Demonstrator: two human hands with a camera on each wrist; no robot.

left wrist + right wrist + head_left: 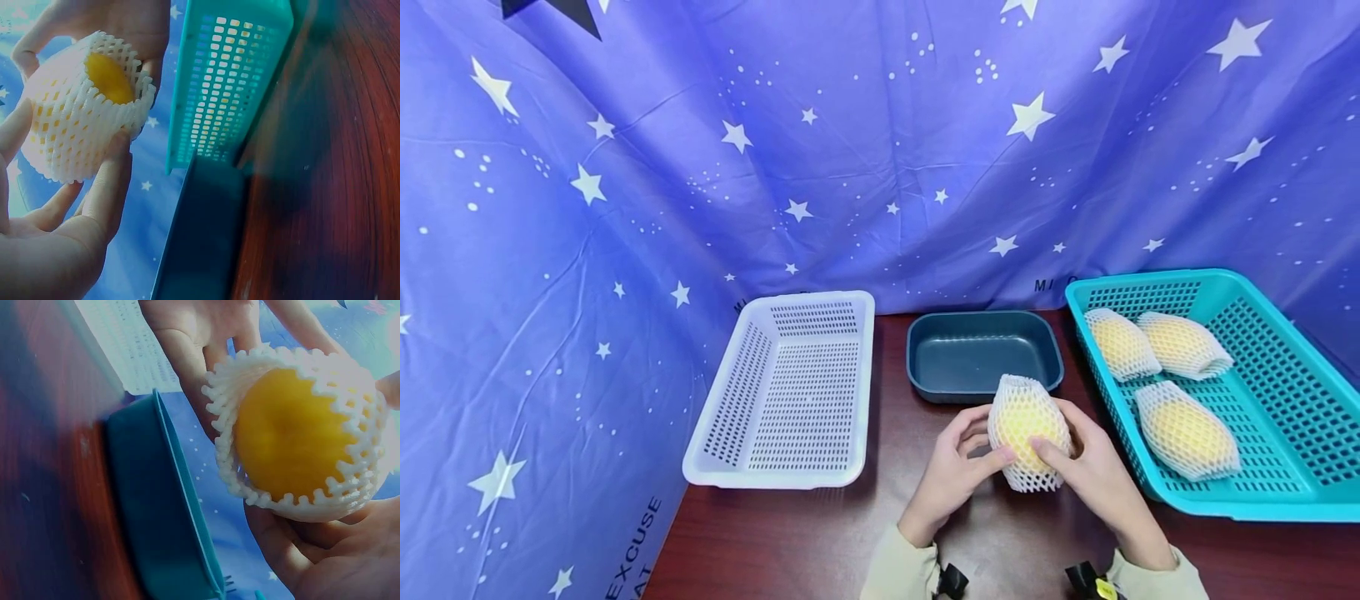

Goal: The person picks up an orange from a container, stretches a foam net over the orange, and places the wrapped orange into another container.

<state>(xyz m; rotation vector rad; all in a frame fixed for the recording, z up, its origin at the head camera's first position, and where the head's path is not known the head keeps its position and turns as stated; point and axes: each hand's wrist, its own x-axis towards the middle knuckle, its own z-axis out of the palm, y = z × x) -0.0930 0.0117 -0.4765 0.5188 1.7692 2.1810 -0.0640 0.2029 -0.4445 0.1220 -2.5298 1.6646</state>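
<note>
A yellow fruit [1028,429] in a white foam net sleeve is held up between both hands, in front of the dark tray. My left hand [951,471] grips its left side with the thumb across the front. On the opposite side my right hand [1093,462] holds it, thumb also on the netting. Bare yellow skin of the fruit [290,437] shows through the sleeve's open end in the right wrist view. In the left wrist view the net sleeve [69,131] covers most of the fruit, and fingers press against it.
At the right stands a teal basket [1292,492] containing three netted fruits [1187,431]. A dark blue tray [985,358] sits behind the hands. To the left lies a white perforated basket [808,400] with nothing in it. A starry blue curtain [880,150] hangs behind the wooden table [760,542].
</note>
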